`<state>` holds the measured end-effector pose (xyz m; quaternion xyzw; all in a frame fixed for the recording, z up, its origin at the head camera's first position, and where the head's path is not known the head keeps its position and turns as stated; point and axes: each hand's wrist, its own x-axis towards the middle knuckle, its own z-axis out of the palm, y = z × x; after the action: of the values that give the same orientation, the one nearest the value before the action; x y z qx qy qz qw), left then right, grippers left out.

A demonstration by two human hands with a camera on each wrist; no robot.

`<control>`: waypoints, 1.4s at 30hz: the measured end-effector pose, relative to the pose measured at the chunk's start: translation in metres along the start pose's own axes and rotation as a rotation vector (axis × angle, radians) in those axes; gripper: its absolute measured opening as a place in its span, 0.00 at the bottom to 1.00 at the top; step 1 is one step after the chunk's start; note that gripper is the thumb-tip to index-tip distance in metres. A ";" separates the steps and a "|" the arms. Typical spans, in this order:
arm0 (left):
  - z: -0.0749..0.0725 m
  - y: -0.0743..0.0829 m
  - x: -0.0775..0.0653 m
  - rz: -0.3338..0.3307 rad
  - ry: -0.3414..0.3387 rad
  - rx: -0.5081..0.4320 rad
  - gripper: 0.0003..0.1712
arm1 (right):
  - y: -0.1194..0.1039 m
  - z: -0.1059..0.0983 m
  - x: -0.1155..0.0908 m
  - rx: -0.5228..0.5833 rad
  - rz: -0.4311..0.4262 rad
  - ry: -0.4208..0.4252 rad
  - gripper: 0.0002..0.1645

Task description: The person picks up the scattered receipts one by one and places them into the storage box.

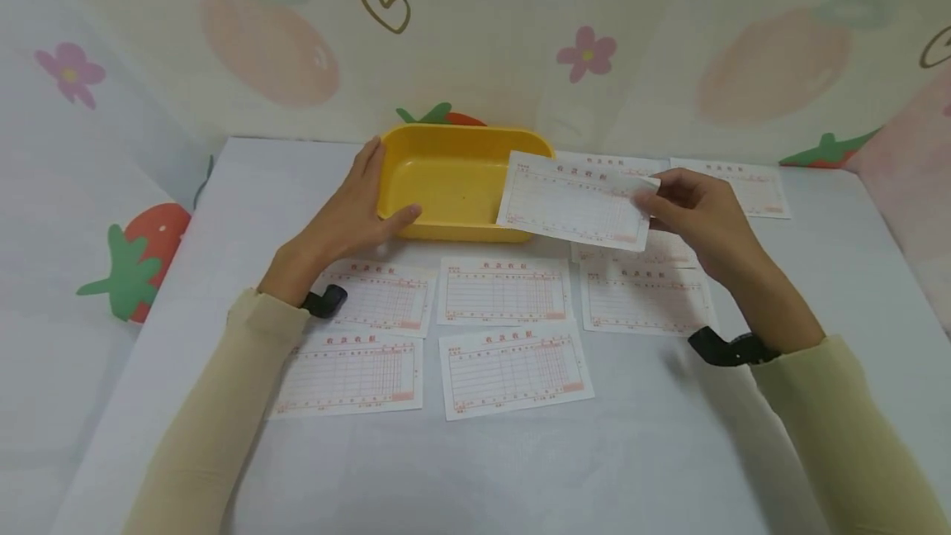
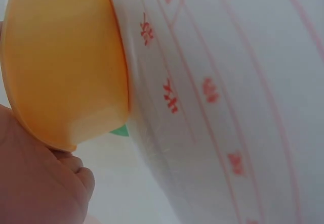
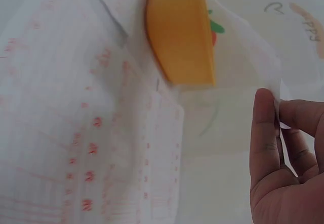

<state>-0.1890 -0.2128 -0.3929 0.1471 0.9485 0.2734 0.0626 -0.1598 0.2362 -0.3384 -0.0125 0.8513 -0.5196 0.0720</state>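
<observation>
Steadying the yellow tray (image 1: 461, 232) at its left end, the left hand (image 1: 345, 209) had its thumb over the near rim and its fingers along the outer end, gripping that corner. The right hand (image 1: 702, 209) pinched a printed slip (image 1: 575, 205) by its right edge, thumb and fingers closed down to the paper's thickness. That slip hung tilted, printed face towards the head camera, its left part overlapping the tray's right end in that view; whether it touched the rim could not be told. The other printed slips (image 1: 516, 374) lay on the white table (image 1: 520, 469), in front of the tray and to its right. The step in hand looked like bringing one slip to the tray, though taking it out seemed possible too. If it was going in, the next move called for shifting it left over the hollow, lowering it and parting the pinch, with the other hand bracing the tray.
</observation>
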 end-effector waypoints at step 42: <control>0.006 0.006 0.001 -0.030 -0.039 0.030 0.68 | -0.054 0.083 0.064 -0.285 -0.188 -0.022 0.28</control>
<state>-0.1875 -0.2043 -0.3942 0.1390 0.9533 0.2551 0.0829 -0.2144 0.1322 -0.3351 -0.1076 0.9105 -0.3981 0.0297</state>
